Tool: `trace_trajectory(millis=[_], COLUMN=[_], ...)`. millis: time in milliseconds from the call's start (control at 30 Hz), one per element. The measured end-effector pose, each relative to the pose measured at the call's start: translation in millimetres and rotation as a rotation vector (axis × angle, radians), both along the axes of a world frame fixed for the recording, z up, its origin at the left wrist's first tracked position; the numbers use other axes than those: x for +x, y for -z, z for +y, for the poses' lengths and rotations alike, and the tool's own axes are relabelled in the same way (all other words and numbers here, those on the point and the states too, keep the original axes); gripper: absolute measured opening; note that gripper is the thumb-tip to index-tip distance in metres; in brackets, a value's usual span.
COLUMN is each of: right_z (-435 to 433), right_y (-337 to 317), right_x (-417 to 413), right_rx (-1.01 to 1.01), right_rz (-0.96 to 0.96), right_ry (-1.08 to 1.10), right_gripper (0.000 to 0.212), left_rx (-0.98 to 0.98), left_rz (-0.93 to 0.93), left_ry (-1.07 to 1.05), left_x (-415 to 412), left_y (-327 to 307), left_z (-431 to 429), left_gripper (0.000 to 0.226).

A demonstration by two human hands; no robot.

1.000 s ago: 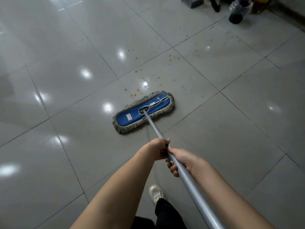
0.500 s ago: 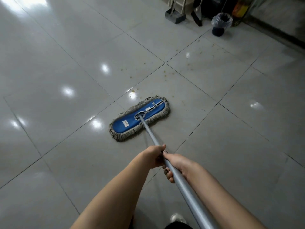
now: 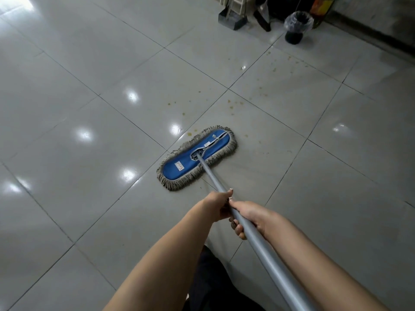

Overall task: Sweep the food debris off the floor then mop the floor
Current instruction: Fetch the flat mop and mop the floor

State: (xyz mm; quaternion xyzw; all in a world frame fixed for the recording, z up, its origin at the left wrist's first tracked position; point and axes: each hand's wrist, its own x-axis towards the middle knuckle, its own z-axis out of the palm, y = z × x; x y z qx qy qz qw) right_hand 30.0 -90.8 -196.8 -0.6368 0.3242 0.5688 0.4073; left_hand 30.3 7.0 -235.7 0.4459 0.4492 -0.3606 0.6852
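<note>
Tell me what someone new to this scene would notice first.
The blue flat mop head with a grey fringe sits mid-frame on the glossy grey tiled floor, its grey metal pole gripped by the left hand and, just behind it, the right hand. Yellow-brown food spots dot the tiles beyond the mop, and a dark dustpan and a black lined bin stand at the far top edge.

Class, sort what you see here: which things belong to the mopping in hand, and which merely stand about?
In use: blue mop head; mop handle; left hand and right hand, both gripping it; yellowish spots on the tiled floor.

Standing about, at the far edge: dustpan; dark brush; lined bin.
</note>
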Motion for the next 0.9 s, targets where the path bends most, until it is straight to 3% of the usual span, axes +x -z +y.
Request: trace_trajectory(millis=[900], right_z=[183], right_y=[13], right_x=[257], right_rx=[0.060], right_rz=[0.012], right_ry=[0.134], right_gripper=[0.055], left_rx=[0.049], left_rz=[0.035], left_ry=[0.279], left_x=[278], left_y=[13], left_z=[192], left_gripper=[0.029])
